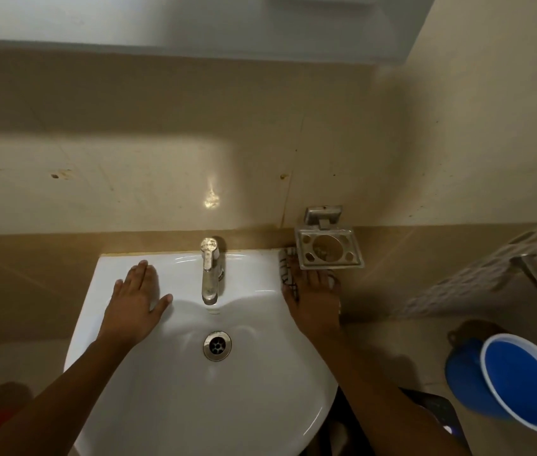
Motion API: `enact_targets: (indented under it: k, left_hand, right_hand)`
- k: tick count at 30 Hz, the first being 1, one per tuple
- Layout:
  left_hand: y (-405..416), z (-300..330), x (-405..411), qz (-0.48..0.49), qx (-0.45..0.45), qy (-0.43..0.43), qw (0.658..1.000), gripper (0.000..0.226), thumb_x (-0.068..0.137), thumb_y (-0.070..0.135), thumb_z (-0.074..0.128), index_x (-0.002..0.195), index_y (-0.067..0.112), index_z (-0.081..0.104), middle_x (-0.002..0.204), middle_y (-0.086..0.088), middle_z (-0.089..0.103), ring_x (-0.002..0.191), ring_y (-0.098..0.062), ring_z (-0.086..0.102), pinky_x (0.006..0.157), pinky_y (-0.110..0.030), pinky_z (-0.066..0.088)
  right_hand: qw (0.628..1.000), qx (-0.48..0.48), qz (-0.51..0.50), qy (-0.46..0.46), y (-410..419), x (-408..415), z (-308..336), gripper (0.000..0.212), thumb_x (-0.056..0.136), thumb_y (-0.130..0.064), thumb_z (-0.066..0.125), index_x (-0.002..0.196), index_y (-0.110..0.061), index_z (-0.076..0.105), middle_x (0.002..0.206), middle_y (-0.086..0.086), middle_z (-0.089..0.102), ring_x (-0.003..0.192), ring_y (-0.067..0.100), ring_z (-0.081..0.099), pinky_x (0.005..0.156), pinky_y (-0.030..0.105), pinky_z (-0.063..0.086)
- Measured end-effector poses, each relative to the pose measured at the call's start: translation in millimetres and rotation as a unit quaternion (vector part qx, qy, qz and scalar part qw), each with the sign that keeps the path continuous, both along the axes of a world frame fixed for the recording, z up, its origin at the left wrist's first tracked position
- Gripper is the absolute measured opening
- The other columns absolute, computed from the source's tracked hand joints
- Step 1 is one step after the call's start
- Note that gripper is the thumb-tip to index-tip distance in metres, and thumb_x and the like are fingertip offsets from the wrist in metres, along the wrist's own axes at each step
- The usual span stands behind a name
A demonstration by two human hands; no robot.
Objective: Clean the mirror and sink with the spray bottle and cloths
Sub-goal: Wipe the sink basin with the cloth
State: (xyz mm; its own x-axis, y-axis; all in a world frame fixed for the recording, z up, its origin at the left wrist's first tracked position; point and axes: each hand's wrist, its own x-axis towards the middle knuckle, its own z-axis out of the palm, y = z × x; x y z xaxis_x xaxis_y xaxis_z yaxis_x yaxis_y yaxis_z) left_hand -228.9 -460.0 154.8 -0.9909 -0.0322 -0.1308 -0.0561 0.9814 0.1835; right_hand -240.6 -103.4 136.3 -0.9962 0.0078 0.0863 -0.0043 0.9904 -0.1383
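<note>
A white sink (175, 399) with a chrome tap (209, 271) and a round drain (217, 345) fills the middle of the view. My left hand (135, 301) lies flat on the sink's left rim, fingers straight. My right hand (313, 297) presses a checked white cloth (288, 269) flat against the sink's right rim, just under the metal holder. Most of the cloth is hidden beneath the hand. The lower edge of the mirror (128, 18) shows at the top. No spray bottle is in view.
A metal soap and brush holder (328, 248) is fixed to the beige tiled wall right of the tap. A blue bucket (520, 386) stands on the floor at the right. A metal rail with a patterned towel (497, 268) juts from the right wall.
</note>
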Motion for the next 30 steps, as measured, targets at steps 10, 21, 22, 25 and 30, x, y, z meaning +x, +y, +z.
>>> enact_targets:
  k: [10, 21, 22, 25, 30]
  left_hand:
    - [0, -2, -1, -0.001, 0.002, 0.011, 1.000, 0.074, 0.093, 0.048, 0.049, 0.149, 0.004, 0.027, 0.159, -0.013, 0.020, 0.147, -0.029, 0.018, 0.118, -0.048, 0.016]
    - [-2, 2, 0, -0.008, 0.014, 0.014, 1.000, 0.076, 0.094, 0.050, 0.047, 0.151, 0.005, 0.023, 0.160, -0.012, 0.017, 0.148, -0.028, 0.016, 0.119, -0.046, 0.014]
    - [-2, 2, 0, -0.011, 0.013, 0.017, 1.000, 0.076, 0.094, 0.050, 0.047, 0.151, 0.005, 0.023, 0.160, -0.012, 0.018, 0.148, -0.028, 0.016, 0.119, -0.046, 0.014]
    - [-4, 4, -1, -0.020, 0.004, 0.015, 1.000, 0.077, 0.094, 0.052, 0.046, 0.151, 0.005, 0.024, 0.160, -0.013, 0.019, 0.148, -0.028, 0.018, 0.118, -0.045, 0.016]
    - [-16, 8, 0, -0.063, -0.006, 0.006, 0.998, 0.075, 0.094, 0.048, 0.048, 0.150, 0.004, 0.026, 0.159, -0.016, 0.022, 0.147, -0.030, 0.020, 0.117, -0.045, 0.022]
  right_hand:
    - [0.991, -0.063, -0.097, 0.068, -1, 12, -12, 0.049, 0.091, -0.024, 0.054, 0.139, -0.014, 0.052, 0.146, 0.022, 0.046, 0.136, 0.047, 0.040, 0.101, 0.064, 0.042]
    - [0.989, -0.109, 0.089, 0.054, -114, -7, -7, 0.080, 0.073, 0.001, 0.071, 0.145, -0.020, 0.044, 0.153, 0.011, 0.042, 0.143, 0.036, 0.034, 0.112, 0.063, 0.029]
    - [0.987, -0.113, 0.108, 0.043, -120, -5, -5, 0.082, 0.072, 0.001, 0.071, 0.145, -0.021, 0.042, 0.153, 0.010, 0.041, 0.144, 0.035, 0.033, 0.113, 0.062, 0.029]
    - [0.987, -0.107, 0.112, 0.034, -119, -4, -3, 0.077, 0.073, 0.000, 0.070, 0.143, -0.021, 0.046, 0.151, 0.008, 0.045, 0.142, 0.032, 0.037, 0.113, 0.058, 0.031]
    - [0.983, -0.098, 0.155, 0.018, -96, 31, -2, 0.070, 0.080, 0.002, 0.060, 0.144, -0.021, 0.046, 0.151, 0.004, 0.045, 0.142, 0.027, 0.037, 0.113, 0.052, 0.035]
